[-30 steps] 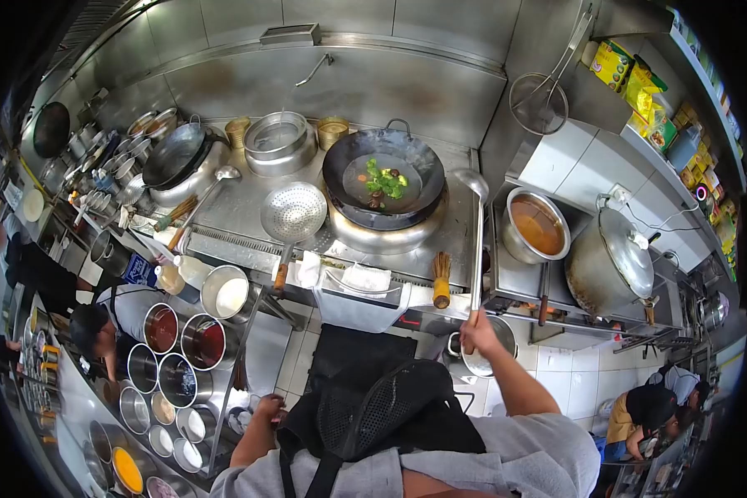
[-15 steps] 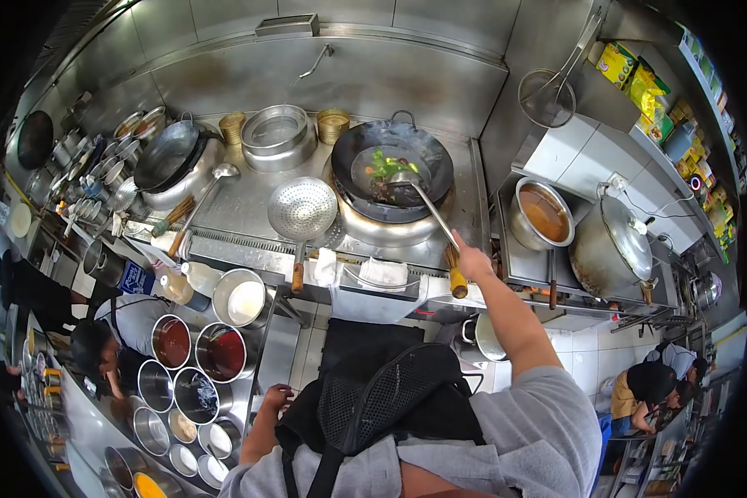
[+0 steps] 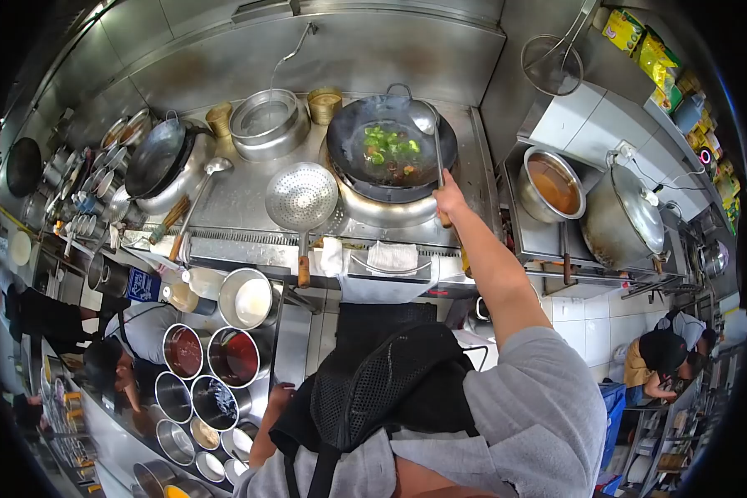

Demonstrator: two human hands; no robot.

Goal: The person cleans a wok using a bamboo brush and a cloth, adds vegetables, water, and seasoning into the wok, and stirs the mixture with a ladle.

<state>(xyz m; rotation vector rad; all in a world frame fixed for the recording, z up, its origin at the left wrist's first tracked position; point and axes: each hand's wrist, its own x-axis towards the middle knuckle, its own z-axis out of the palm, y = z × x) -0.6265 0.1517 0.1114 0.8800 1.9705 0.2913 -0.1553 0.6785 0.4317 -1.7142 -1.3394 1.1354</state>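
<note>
My right hand (image 3: 449, 197) is closed around the handle of a ladle (image 3: 424, 119). The ladle's bowl is at the far right inside of a black wok (image 3: 349, 166), apart from the food. In the wok, chopped green vegetables (image 3: 388, 144) lie with some reddish-brown pieces in a little liquid. The wok sits on a round steel burner ring (image 3: 373, 207). My left hand (image 3: 281, 396) hangs low beside the counter with the steel pots, partly covered by my dark apron; its fingers are too small and hidden to read.
Left of the wok are a perforated skimmer (image 3: 301, 196), a lidded steel pot (image 3: 266, 124) and a second wok (image 3: 158, 158). A pot of brown broth (image 3: 554, 184) and a large lidded pot (image 3: 627, 216) stand right. Sauce pots (image 3: 234, 357) fill the left counter. Other people work at both sides.
My right hand has moved forward and left, lifting the ladle's bowl from the vegetables to the wok's far right side. The vegetables are spread wider. The whole view has shifted slightly.
</note>
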